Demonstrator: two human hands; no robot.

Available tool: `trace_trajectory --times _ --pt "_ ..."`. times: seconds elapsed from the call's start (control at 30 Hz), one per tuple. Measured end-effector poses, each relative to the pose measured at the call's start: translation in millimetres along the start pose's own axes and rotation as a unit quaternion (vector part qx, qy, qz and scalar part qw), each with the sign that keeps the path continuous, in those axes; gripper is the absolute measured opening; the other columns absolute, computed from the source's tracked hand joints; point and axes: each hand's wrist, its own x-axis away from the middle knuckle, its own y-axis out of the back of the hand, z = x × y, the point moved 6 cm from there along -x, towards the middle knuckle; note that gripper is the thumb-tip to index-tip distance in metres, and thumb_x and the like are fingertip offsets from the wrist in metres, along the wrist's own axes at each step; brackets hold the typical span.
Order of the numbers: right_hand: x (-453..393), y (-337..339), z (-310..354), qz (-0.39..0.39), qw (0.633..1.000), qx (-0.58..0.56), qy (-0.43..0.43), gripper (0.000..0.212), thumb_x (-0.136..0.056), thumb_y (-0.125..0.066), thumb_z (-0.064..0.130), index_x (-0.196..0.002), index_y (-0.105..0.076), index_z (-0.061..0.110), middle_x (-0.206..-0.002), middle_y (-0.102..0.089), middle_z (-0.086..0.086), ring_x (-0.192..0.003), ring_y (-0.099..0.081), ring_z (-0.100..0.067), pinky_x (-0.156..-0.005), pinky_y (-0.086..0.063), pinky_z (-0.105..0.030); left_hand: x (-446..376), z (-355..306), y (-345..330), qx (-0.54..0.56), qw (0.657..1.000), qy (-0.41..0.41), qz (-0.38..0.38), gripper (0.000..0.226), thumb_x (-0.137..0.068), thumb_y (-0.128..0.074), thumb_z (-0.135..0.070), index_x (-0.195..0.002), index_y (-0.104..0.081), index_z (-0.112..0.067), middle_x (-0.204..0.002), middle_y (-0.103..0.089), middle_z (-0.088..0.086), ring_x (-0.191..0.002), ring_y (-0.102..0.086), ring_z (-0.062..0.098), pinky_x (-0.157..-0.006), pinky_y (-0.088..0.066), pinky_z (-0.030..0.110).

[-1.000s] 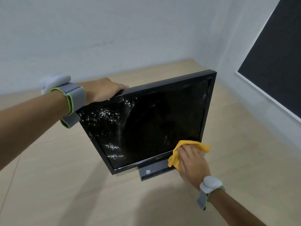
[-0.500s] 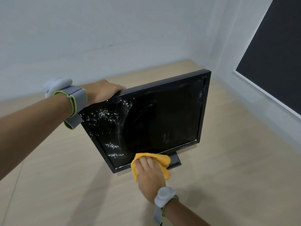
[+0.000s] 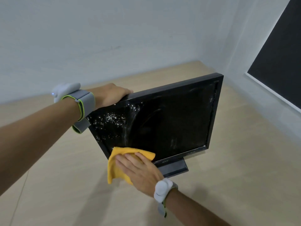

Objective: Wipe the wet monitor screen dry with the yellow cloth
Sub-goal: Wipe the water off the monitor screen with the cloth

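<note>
A black monitor (image 3: 171, 121) stands tilted back on a pale wooden table. Water droplets speckle the upper left of its screen, and smeared streaks run down the middle. My left hand (image 3: 112, 95) grips the monitor's top left corner, fingers curled over the back edge. My right hand (image 3: 138, 167) presses the yellow cloth (image 3: 118, 162) flat against the screen's lower left corner with straight fingers. Part of the cloth hangs below the bezel. The right half of the screen looks mostly free of drops.
The monitor's black base (image 3: 175, 167) sits on the wooden table (image 3: 236, 176). A white wall (image 3: 114, 38) stands behind the table, and a dark panel (image 3: 280, 62) hangs on the wall at the right.
My right hand has slid the yellow cloth leftward along the screen's bottom edge, from the lower right to the lower left corner. My left hand has kept its hold on the top corner.
</note>
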Motion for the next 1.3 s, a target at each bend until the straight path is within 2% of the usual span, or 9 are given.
trace_trajectory --times 0.23,0.47,0.53,0.63,0.7,0.8,0.97,1.13,1.3 --pt "-50.5 51.3 -24.1 -0.142 0.988 0.054 -0.01 0.063 -0.102 -0.043 0.027 -0.159 -0.015 0.02 -0.167 -0.011 0.005 -0.154 -0.01 -0.017 -0.125 -0.008 -0.042 3.2 -0.3 -3.5 0.026 0.999 0.004 0.037 0.057 -0.091 -0.046 -0.06 -0.121 -0.066 -0.015 -0.134 -0.059 0.007 -0.114 -0.053 0.025 -0.103 -0.034 0.037" --pt "28.1 -18.1 -23.4 0.059 0.988 0.107 0.09 0.073 -0.096 -0.046 0.035 -0.159 -0.014 0.018 -0.167 -0.011 0.003 -0.15 -0.018 -0.018 -0.122 -0.003 -0.042 6.8 -2.1 -4.3 0.021 0.999 -0.006 0.035 0.042 -0.094 -0.045 -0.055 -0.099 -0.068 -0.02 -0.127 -0.058 0.006 -0.101 -0.052 0.023 -0.09 -0.027 0.03" --pt "57.6 -24.2 -42.1 0.089 0.988 0.11 0.066 0.074 -0.094 -0.052 0.038 -0.158 -0.021 0.019 -0.164 -0.023 0.003 -0.145 -0.031 -0.019 -0.118 -0.012 -0.044 5.9 -1.7 -3.5 0.017 0.999 -0.002 0.028 0.051 -0.093 -0.046 -0.058 -0.116 -0.066 -0.018 -0.134 -0.057 0.007 -0.109 -0.051 0.024 -0.092 -0.027 0.031" --pt "97.4 -12.0 -91.6 0.08 0.99 0.115 -0.005 0.071 -0.094 -0.05 0.042 -0.156 -0.024 0.018 -0.158 -0.031 -0.001 -0.138 -0.04 -0.024 -0.113 -0.02 -0.048 3.3 -2.5 -3.4 0.014 1.0 -0.007 0.027 0.05 -0.091 -0.048 -0.059 -0.108 -0.07 -0.018 -0.126 -0.062 0.006 -0.1 -0.053 0.023 -0.089 -0.031 0.031" --pt "113.8 10.5 -131.6 0.044 0.991 0.117 -0.055 0.07 -0.097 -0.041 0.044 -0.158 -0.018 0.018 -0.159 -0.028 -0.004 -0.141 -0.035 -0.027 -0.116 -0.016 -0.05 2.5 -3.3 -3.3 0.013 0.999 -0.007 0.033 0.051 -0.088 -0.049 -0.061 -0.101 -0.072 -0.018 -0.116 -0.067 0.006 -0.095 -0.058 0.022 -0.086 -0.037 0.033" --pt "102.9 40.5 -166.4 0.001 0.987 0.115 -0.114 0.071 -0.101 -0.034 0.049 -0.159 -0.005 0.017 -0.166 -0.011 -0.006 -0.151 -0.017 -0.03 -0.121 -0.012 -0.053 2.4 -3.5 -2.3 0.005 0.999 -0.005 0.041 0.051 -0.085 -0.049 -0.065 -0.1 -0.074 -0.023 -0.115 -0.068 0.003 -0.104 -0.06 0.026 -0.105 -0.038 0.041" --pt "56.6 36.0 -136.7 -0.067 0.981 0.096 -0.157 0.078 -0.101 -0.031 0.058 -0.159 -0.005 0.013 -0.167 -0.003 -0.01 -0.151 -0.012 -0.036 -0.122 -0.004 -0.057 10.6 -8.4 -1.6 -0.015 0.998 -0.022 0.054 0.057 -0.074 -0.044 -0.069 -0.1 -0.074 -0.029 -0.114 -0.068 0.003 -0.105 -0.061 0.025 -0.108 -0.037 0.045" --pt "100.6 -5.1 -114.4 0.03 0.989 0.082 -0.117 0.076 -0.099 -0.04 0.056 -0.159 -0.011 0.018 -0.164 -0.017 -0.005 -0.147 -0.019 -0.031 -0.12 -0.014 -0.053 13.0 -9.6 -1.0 -0.015 0.998 -0.023 0.047 0.05 -0.084 -0.045 -0.063 -0.098 -0.073 -0.024 -0.114 -0.066 0.007 -0.105 -0.06 0.028 -0.108 -0.037 0.046" --pt "135.1 16.2 -163.1 0.04 0.972 0.066 -0.224 0.066 -0.103 -0.024 0.051 -0.157 -0.015 0.013 -0.163 -0.024 -0.013 -0.151 -0.017 -0.034 -0.118 -0.02 -0.057 13.5 -11.2 -1.5 -0.022 0.998 -0.045 0.042 0.038 -0.095 -0.042 -0.05 -0.077 -0.073 -0.038 -0.099 -0.068 0.002 -0.095 -0.062 0.024 -0.099 -0.042 0.042"
